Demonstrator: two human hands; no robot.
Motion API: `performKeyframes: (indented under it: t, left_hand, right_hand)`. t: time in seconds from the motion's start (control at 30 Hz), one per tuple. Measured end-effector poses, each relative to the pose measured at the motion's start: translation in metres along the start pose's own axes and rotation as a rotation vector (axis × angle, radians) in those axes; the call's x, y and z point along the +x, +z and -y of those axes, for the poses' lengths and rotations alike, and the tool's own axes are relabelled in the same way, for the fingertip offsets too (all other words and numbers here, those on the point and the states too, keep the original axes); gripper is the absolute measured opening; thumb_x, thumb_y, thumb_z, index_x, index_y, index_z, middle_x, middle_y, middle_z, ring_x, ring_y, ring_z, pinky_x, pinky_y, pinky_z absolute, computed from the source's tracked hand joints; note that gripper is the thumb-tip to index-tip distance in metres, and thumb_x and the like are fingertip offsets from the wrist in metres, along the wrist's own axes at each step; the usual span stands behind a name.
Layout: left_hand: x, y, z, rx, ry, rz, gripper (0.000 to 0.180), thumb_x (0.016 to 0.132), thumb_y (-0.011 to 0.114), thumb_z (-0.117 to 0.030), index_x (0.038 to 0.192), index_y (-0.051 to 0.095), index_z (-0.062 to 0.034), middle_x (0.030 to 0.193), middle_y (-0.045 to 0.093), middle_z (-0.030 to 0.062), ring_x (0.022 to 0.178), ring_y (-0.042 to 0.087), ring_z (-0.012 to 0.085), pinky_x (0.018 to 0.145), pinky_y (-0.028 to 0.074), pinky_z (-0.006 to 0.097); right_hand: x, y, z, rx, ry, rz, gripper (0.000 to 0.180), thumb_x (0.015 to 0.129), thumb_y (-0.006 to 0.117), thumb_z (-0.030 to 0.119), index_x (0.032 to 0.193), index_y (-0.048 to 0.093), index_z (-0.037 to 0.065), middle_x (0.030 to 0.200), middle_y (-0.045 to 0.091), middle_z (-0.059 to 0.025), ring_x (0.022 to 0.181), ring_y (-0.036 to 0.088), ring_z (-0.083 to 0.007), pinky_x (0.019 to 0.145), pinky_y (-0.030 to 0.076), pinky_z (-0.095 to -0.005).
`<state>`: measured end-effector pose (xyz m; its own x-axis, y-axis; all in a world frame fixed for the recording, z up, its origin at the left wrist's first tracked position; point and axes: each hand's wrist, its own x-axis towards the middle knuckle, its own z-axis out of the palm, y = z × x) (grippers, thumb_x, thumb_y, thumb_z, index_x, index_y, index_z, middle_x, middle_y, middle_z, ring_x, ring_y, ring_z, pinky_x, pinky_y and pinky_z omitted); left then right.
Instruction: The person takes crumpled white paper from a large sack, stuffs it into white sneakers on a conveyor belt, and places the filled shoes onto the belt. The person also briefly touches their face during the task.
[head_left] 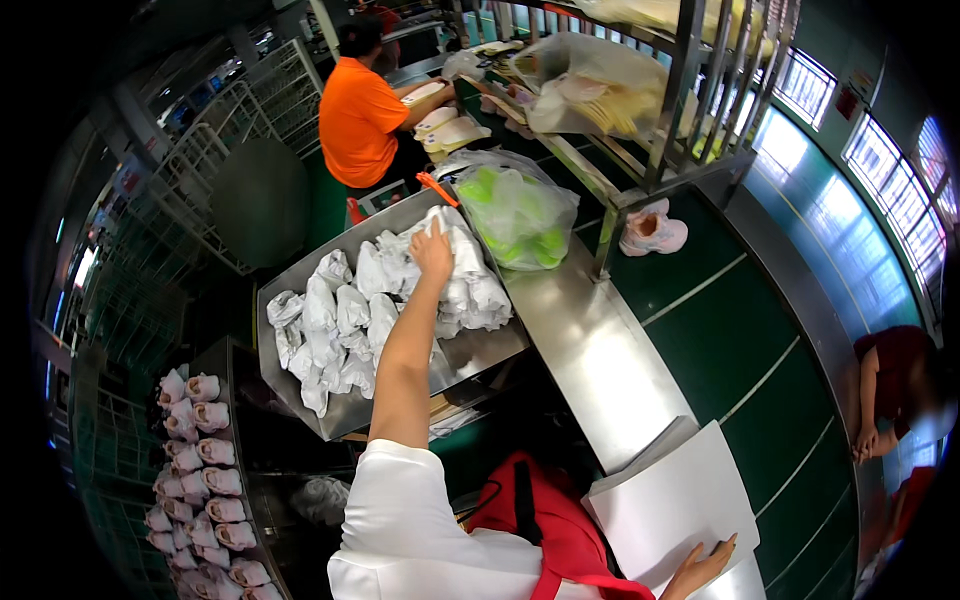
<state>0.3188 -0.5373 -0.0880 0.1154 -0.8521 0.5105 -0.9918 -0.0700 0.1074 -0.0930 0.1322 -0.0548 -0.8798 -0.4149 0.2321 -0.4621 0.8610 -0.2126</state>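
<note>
The left hand [433,250] is extended at full arm's length over a shallow metal tray [290,285] and rests on a heap of crumpled white paper wads [360,310]. Its fingers curl down onto one wad at the far edge of the heap; whether that wad is actually pinched cannot be told from this angle. The right hand [700,568] lies open, fingers spread flat, on a stack of white sheets [670,500] at the near end of the steel bench [590,350].

The wads fill most of the tray, loosely piled and touching one another. A clear bag of green items [518,212] stands just beside the tray's far corner. A pink shoe [652,232] sits alone on the green belt [740,330], well apart from both hands. Rows of pink shoes [200,450] lie on a rack to the lower left.

Risks, as judged:
- The reach is long and the wads are loose and interlocked; lifting one may drag neighbours over the tray's edge.
- The bag stands close to the reaching hand; a sideways sweep could tip it.
- The white sheets overhang the bench edge; easing the palm's pressure could let them slide off.
- A person in an orange shirt [358,120] works beyond the tray, near but apart
</note>
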Motion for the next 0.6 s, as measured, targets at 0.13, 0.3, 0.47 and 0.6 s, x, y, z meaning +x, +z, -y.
performKeyframes:
  t: [0.13,0.3,0.47,0.6]
  left_hand:
    - [0.016,0.066,0.039,0.342,0.300,-0.102,0.046,0.089,0.049,-0.035,0.127,0.050,-0.0092,0.113,0.059,0.0094,0.100,0.054,0.0328,0.093,0.037,0.047]
    - [0.066,0.061,0.060,0.483,0.658,0.033,0.041,0.089,0.048,-0.039,0.112,0.062,-0.0086,0.116,0.056,0.0176,0.101,0.054,0.0354,0.083,0.043,0.052]
    - [0.057,-0.036,-0.019,0.191,0.183,-0.111,0.068,0.092,0.030,-0.061,0.146,0.022,-0.0209,0.151,0.017,0.0183,0.139,0.014,0.0368,0.099,0.013,0.071]
    - [-0.073,-0.147,-0.169,-0.859,0.710,-0.144,0.043,0.095,0.048,-0.017,0.132,0.040,0.0020,0.135,0.043,0.0219,0.121,0.045,0.0330,0.102,0.035,0.042]
  right_hand:
    - [-0.009,-0.003,-0.009,0.081,-0.138,0.088,0.059,0.070,0.067,0.003,0.125,0.046,-0.003,0.132,0.042,-0.0269,0.125,0.036,-0.0420,0.106,0.028,-0.0467]
    - [-0.001,-0.010,-0.032,0.072,-0.002,-0.204,0.053,0.076,0.065,0.010,0.125,0.047,-0.001,0.125,0.050,-0.0212,0.115,0.048,-0.0373,0.097,0.037,-0.0450]
    - [0.016,-0.008,-0.055,-0.121,0.110,-0.147,0.052,0.077,0.068,0.029,0.119,0.054,0.003,0.112,0.056,-0.0118,0.107,0.050,-0.0281,0.090,0.037,-0.0409]
    - [0.022,-0.003,-0.058,-0.076,0.169,-0.147,0.044,0.074,0.071,0.030,0.109,0.060,0.005,0.094,0.055,-0.0111,0.094,0.053,-0.0298,0.084,0.041,-0.0423]
